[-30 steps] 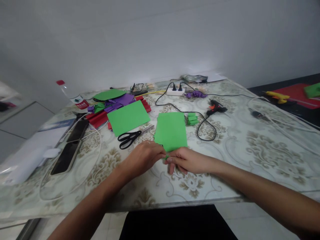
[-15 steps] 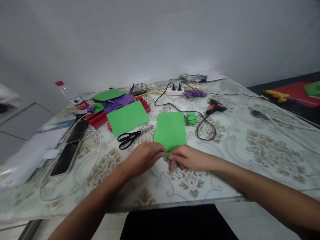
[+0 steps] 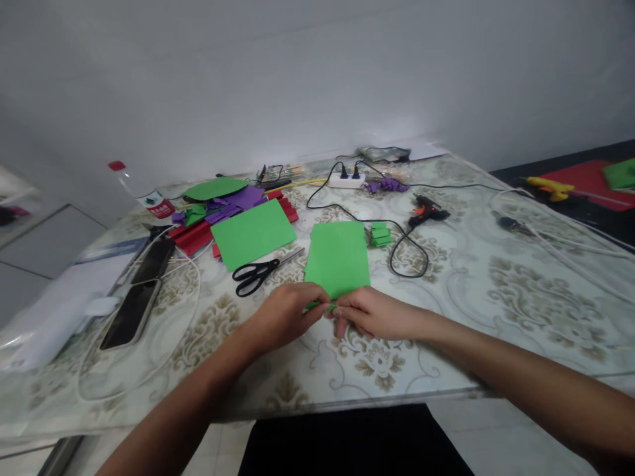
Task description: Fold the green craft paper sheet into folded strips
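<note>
Both hands meet at the near edge of a stack of green paper sheets (image 3: 338, 254) on the table. My left hand (image 3: 292, 311) pinches a narrow green strip of paper (image 3: 331, 306) between thumb and fingers. Close against it, my right hand (image 3: 370, 312) pinches the strip's other end. Fingers hide most of the strip, so I cannot tell whether it is loose or part of a sheet. Black-handled scissors (image 3: 258, 273) lie left of the stack, blades toward it. Beyond the right hand sits a small pile of folded green strips (image 3: 380, 234).
A second green sheet (image 3: 254, 235) rests beside purple and red paper pieces. Back right are a black glue gun (image 3: 426, 211) with a looping cord and a white power strip (image 3: 347, 180). Phones (image 3: 131, 314), white cables and a bottle (image 3: 156, 201) occupy the left side.
The fingers of my left hand have shifted slightly on the green strip. My right hand stays almost in place, its lower fingers drawn in a little.
</note>
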Demonstrator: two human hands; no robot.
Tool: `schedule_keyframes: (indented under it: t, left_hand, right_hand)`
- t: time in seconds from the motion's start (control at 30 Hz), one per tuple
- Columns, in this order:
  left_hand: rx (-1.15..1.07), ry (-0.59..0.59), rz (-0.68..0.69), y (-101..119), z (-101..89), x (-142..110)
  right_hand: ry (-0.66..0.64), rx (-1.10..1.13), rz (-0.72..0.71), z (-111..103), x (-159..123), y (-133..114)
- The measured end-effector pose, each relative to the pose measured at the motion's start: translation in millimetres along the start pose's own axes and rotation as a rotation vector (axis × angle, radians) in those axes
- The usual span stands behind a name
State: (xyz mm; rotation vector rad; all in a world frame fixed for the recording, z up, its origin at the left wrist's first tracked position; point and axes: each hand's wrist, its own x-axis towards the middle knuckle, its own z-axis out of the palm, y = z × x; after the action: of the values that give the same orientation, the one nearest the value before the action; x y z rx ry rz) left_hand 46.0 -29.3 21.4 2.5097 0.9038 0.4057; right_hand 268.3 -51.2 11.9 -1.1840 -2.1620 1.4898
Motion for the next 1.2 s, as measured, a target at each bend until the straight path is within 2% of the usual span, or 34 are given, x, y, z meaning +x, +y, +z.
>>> schedule_keyframes:
  t: [0.67,0.8,0.97,1.2]
  left_hand:
    - [-0.036,0.055,-0.035,2.8,0.3,-0.3]
    - [-0.028,0.036,-0.025,4.0,1.6,-0.1]
    - [-0.035,0.048,-0.034,2.6,-3.0,-0.8]
    - [-0.016,0.082,-0.054,-2.1,-4.7,0.1]
  right_hand:
    - [0.075,-0.048,-0.1,2.8,1.3,1.4]
    - [0.076,-0.052,-0.104,4.1,1.4,2.6]
    - [0.071,0.093,-0.033,3.9,1.2,5.1]
    - [0.15,0.277,-0.003,5.9,3.9,8.7]
